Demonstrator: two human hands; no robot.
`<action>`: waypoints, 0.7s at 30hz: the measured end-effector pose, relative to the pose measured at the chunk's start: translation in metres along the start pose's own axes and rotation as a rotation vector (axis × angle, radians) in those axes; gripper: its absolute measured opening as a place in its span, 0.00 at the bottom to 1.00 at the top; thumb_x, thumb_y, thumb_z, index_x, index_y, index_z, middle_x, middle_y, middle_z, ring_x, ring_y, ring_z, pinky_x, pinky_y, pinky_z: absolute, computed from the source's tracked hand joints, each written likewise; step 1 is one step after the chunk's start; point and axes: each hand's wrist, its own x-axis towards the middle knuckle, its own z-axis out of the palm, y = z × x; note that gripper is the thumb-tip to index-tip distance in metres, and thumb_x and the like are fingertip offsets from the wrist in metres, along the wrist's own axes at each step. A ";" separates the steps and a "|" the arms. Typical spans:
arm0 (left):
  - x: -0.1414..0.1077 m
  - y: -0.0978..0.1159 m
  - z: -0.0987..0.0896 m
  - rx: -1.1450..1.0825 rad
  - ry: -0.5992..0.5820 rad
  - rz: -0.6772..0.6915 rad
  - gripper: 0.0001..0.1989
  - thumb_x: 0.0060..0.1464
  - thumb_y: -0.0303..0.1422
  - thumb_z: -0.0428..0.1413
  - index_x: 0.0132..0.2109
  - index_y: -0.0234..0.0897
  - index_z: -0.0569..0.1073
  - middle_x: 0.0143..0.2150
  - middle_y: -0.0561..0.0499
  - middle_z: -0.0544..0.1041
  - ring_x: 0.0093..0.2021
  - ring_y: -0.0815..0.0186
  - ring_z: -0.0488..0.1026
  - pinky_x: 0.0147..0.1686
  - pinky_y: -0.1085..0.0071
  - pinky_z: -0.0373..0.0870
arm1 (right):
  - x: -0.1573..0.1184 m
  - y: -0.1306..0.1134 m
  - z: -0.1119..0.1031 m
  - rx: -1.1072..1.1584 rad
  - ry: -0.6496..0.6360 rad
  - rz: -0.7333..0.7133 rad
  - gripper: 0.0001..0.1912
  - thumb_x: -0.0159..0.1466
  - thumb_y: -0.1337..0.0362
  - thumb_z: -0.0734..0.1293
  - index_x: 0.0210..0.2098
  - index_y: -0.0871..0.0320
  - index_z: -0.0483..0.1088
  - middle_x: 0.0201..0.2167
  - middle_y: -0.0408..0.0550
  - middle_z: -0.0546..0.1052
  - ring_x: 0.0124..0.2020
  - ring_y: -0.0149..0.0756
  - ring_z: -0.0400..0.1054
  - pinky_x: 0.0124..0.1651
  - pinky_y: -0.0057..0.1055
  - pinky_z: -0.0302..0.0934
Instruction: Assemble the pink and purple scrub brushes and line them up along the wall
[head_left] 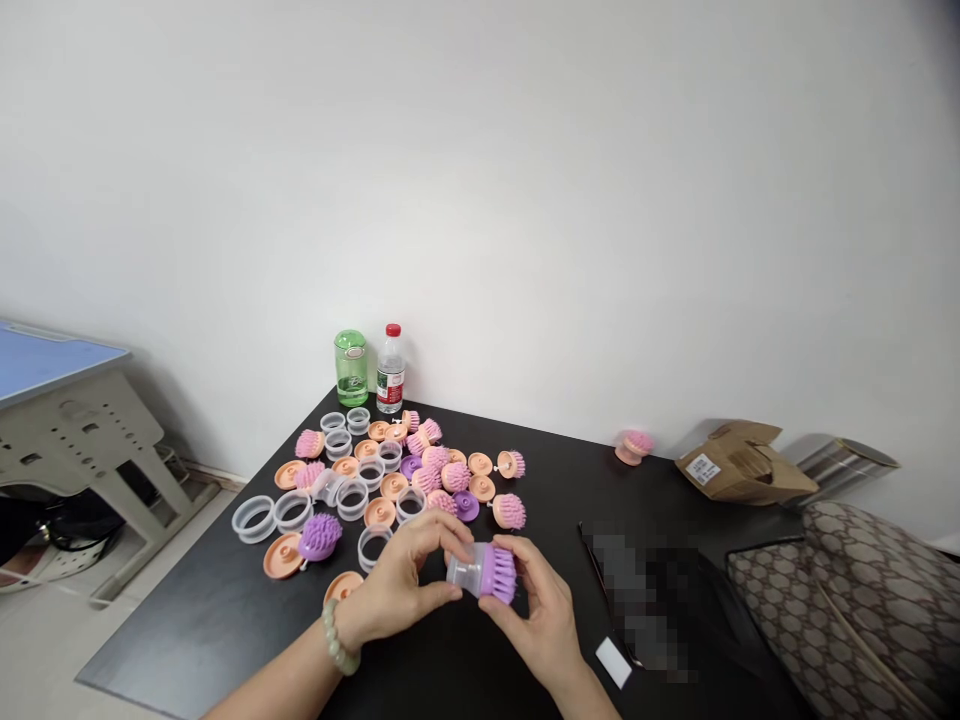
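Left hand (416, 570) pinches a clear plastic cup (463, 577), right hand (536, 610) its purple bristled head (501, 573); translucent rings (241, 528) near the worktop's (217, 640) left edge.

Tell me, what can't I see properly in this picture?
All in the head view:
Purple brush and clear piece: partly hidden by the fingers.
Whatever is under the blocky patch: covered by blurry squares.
Small words on the red-capped bottle: too tiny.
Blue-topped desk: cut off by the left edge.
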 end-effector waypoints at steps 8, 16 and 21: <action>-0.001 -0.002 0.001 -0.056 0.023 -0.193 0.22 0.61 0.51 0.55 0.51 0.39 0.73 0.41 0.47 0.72 0.39 0.62 0.70 0.39 0.67 0.68 | 0.001 0.000 0.000 0.003 0.011 -0.004 0.23 0.63 0.49 0.71 0.53 0.52 0.68 0.44 0.51 0.78 0.43 0.43 0.77 0.44 0.34 0.75; 0.000 0.003 -0.001 0.081 -0.027 0.022 0.14 0.55 0.39 0.65 0.47 0.41 0.75 0.52 0.44 0.72 0.53 0.55 0.69 0.53 0.60 0.65 | 0.001 0.000 -0.001 -0.031 0.029 0.011 0.24 0.63 0.48 0.71 0.53 0.52 0.68 0.43 0.50 0.79 0.40 0.41 0.78 0.40 0.31 0.76; 0.000 -0.003 -0.001 -0.046 0.027 -0.058 0.24 0.56 0.48 0.62 0.54 0.41 0.72 0.50 0.44 0.71 0.50 0.55 0.71 0.49 0.61 0.68 | 0.003 -0.001 -0.002 -0.040 0.023 0.001 0.23 0.63 0.48 0.71 0.53 0.52 0.68 0.44 0.50 0.79 0.41 0.41 0.78 0.42 0.32 0.75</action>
